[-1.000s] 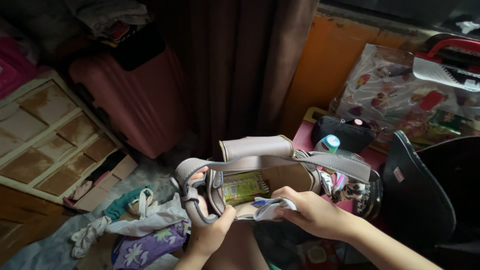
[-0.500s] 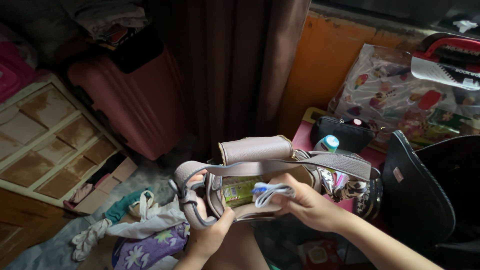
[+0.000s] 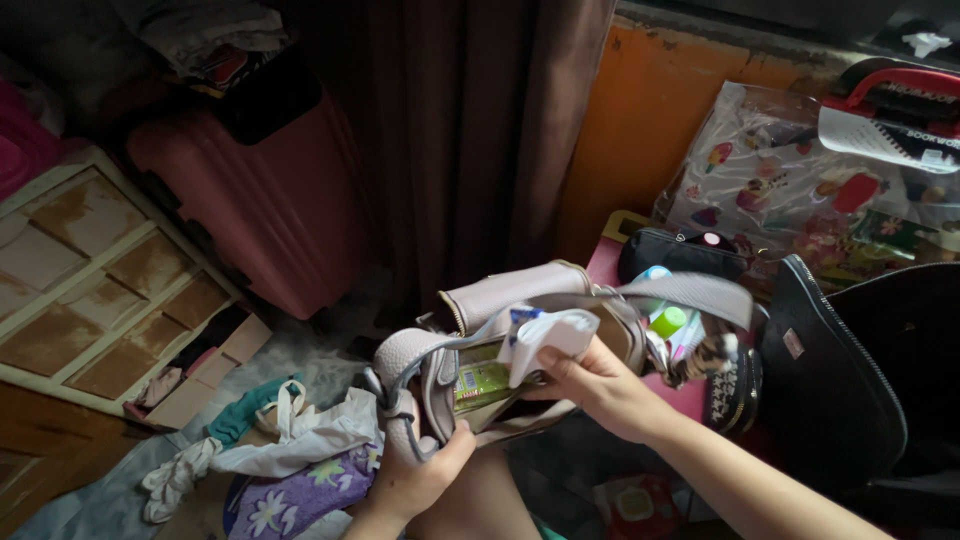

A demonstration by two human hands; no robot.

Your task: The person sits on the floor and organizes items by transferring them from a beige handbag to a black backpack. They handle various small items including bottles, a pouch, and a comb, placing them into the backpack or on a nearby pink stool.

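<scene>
The left hand (image 3: 415,470) is closed around the lower front edge of a pale mauve handbag (image 3: 500,300), holding it up with its mouth tipped toward the camera and its strap (image 3: 690,292) looping off to the right. The right hand (image 3: 595,385) is at the bag's opening, its grip pinched on a small white packet with blue print (image 3: 548,335), which sits half over the rim, partly above the mouth and partly inside it. Deeper in the bag a green and yellow packet (image 3: 482,378) shows against the lining. The step in hand reads as working the bag's contents at the mouth, with the white packet right at the threshold; whether it is going in or coming out cannot be told from this view. The next move seems to call for the left hand keeping the mouth spread and steady while the right guides the packet cleanly past the zip edge and strap. Around the bag lie a pink suitcase (image 3: 250,190), a dark curtain (image 3: 470,130), a black pouch (image 3: 680,255), a clear printed plastic bag (image 3: 790,190) and crumpled cloth on the floor (image 3: 300,440).
</scene>
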